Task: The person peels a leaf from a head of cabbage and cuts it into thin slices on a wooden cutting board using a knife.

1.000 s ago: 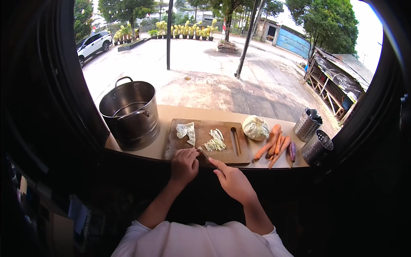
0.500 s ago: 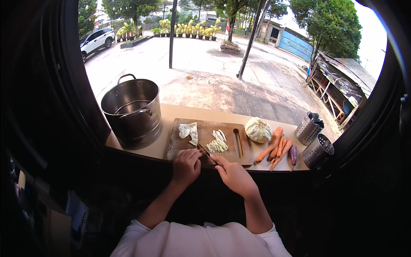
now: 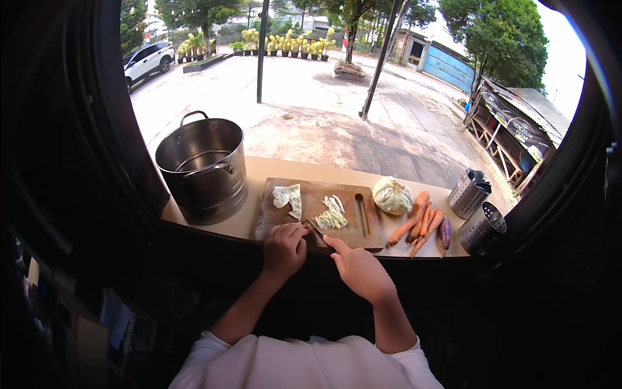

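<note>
My right hand (image 3: 353,264) is closed on a knife (image 3: 315,229), whose blade points up and left over the front of the wooden cutting board (image 3: 272,211). Close to the blade, my left hand (image 3: 285,246) has its fingers bent and pressed together at the board's front edge; what lies under them is hidden. Shredded cabbage (image 3: 332,214) lies in a small heap just beyond the knife. A pale piece of cabbage leaf (image 3: 289,198) rests on the board's back left part.
A large metal pot (image 3: 204,172) stands left of the board. To the right are a cabbage head (image 3: 392,196), several carrots (image 3: 422,223), a purple vegetable (image 3: 444,235) and two perforated metal holders (image 3: 469,193) (image 3: 483,229). The counter's front edge runs below them.
The view has shifted slightly, so the counter items sit a little farther right. The knife and my right hand have moved slightly relative to the board; both hands keep their hold.
</note>
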`<state>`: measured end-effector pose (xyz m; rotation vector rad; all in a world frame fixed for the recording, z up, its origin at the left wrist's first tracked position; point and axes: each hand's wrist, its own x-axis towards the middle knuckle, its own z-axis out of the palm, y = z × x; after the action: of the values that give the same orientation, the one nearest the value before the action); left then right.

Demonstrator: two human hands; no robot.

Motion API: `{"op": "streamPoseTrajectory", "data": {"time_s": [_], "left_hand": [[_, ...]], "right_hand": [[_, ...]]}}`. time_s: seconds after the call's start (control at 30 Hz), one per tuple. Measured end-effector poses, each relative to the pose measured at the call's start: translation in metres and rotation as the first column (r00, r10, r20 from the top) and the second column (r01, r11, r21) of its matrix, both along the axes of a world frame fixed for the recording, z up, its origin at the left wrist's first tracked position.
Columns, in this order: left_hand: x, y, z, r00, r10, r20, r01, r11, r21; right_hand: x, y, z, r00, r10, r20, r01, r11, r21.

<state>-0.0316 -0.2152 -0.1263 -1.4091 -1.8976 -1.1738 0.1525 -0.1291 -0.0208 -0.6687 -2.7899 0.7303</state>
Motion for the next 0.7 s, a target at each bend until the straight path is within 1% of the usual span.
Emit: {"op": "streamPoseTrajectory", "data": {"time_s": [0.07, 0.17, 0.27, 0.37, 0.47, 0.57, 0.67, 0.7], "left_hand": [[0.000, -0.001, -0.001, 1.000, -0.006, 0.003, 0.006, 1.000, -0.001], [-0.001, 0.000, -0.001, 1.000, -0.019, 0.010, 0.019, 1.000, 0.014], [0.000, 0.000, 0.001, 1.000, -0.023, 0.014, 0.023, 1.000, 0.020], [0.000, -0.001, 0.002, 1.000, -0.026, 0.013, 0.025, 0.999, 0.023], [-0.001, 0.000, -0.001, 1.000, -0.022, 0.005, 0.022, 0.999, 0.030], [-0.001, 0.001, -0.002, 1.000, -0.021, 0.011, 0.021, 0.999, 0.033], [0.002, 0.000, 0.002, 0.999, -0.031, 0.023, 0.030, 0.998, 0.046], [0.001, 0.000, 0.002, 0.999, -0.030, 0.020, 0.029, 0.998, 0.047]], "right_hand": [[0.006, 0.000, -0.006, 1.000, -0.001, -0.029, 0.001, 1.000, 0.000], [0.017, -0.008, 0.005, 0.999, -0.024, 0.035, 0.024, 1.000, 0.015], [0.024, -0.011, 0.006, 0.998, -0.057, 0.018, 0.058, 0.998, -0.032], [0.025, -0.010, 0.005, 0.998, -0.056, 0.006, 0.056, 0.998, -0.033], [0.019, -0.005, -0.008, 0.997, -0.051, -0.058, 0.048, 0.997, -0.059], [0.010, -0.001, -0.021, 0.986, -0.059, -0.158, 0.055, 0.998, -0.028], [0.010, 0.004, -0.018, 0.985, -0.122, -0.126, 0.119, 0.992, -0.033], [0.012, 0.006, -0.016, 0.978, -0.139, -0.156, 0.127, 0.988, -0.085]]}}
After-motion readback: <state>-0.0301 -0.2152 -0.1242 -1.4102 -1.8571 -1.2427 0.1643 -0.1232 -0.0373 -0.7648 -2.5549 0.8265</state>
